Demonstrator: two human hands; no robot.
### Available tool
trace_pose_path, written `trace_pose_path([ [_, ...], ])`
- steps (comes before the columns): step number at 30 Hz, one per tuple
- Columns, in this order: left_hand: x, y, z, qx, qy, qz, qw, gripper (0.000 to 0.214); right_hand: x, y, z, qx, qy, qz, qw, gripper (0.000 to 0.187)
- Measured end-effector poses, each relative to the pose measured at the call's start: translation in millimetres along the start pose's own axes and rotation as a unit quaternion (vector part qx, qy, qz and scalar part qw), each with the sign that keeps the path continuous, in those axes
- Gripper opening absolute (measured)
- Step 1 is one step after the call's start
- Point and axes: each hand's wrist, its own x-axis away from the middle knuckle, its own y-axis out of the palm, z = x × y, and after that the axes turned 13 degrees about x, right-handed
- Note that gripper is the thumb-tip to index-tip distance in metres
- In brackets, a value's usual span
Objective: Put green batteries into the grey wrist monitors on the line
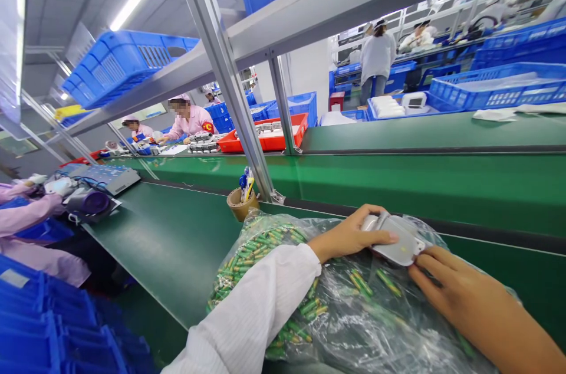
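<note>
A white plastic device casing (397,239) with rounded corners is held above a large clear plastic bag (354,315). My left hand (349,235), in a white sleeve, grips the casing's left end, thumb across its upper face. The bent fingers of my right hand (446,282) pinch the casing's lower right corner; whether something small is between them is hidden. Many small green cylinders with gold ends (256,253), looking like batteries, fill the left part of the bag. A few more green cylinders (361,282) lie under the plastic below the casing.
A tape roll holding pens (242,203) stands by a metal post (225,61) behind the bag. Beyond runs a green conveyor (398,176) with a red tray (269,137). Blue crates (48,321) are stacked at lower left. A person in pink (30,226) works at left.
</note>
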Motion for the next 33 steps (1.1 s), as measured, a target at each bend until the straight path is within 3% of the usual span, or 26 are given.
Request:
trace_pose_path([
  [2,-4,-1.8,-4,0.04,-0.007,0.012,0.999,0.079,0,-3,0,-0.012,0.045,-0.007,0.999,0.031],
  [6,-11,-5.6,-6,0.126,-0.036,0.043,0.99,0.09,-6,-11,-4,-0.079,0.22,-0.03,0.972,0.043],
  [8,-11,-5.6,-3,0.138,-0.04,0.055,0.988,0.089,-9,-13,-6,-0.154,0.247,-0.052,0.955,0.046],
  [12,-13,-6.0,6,0.148,-0.029,0.064,0.987,0.079,-13,-11,4,-0.287,0.209,-0.077,0.932,0.045],
  [16,-14,-5.5,9,0.146,-0.02,0.056,0.988,0.07,-9,-16,18,-0.292,0.184,-0.099,0.933,0.055],
  [19,-12,-3.5,10,0.148,-0.019,0.054,0.987,0.069,-9,-23,18,-0.329,0.17,-0.103,0.923,0.048],
  [24,-11,-3.6,12,0.159,-0.02,0.058,0.985,0.068,-12,-25,8,-0.367,0.208,-0.072,0.904,0.037],
  [28,-13,-6.5,10,0.211,-0.022,0.073,0.974,0.073,-11,-24,5,-0.313,0.128,-0.095,0.936,0.023],
  [33,-13,-7.6,9,0.224,-0.028,0.081,0.971,0.079,-12,-37,6,-0.137,0.015,-0.106,0.985,0.02],
])
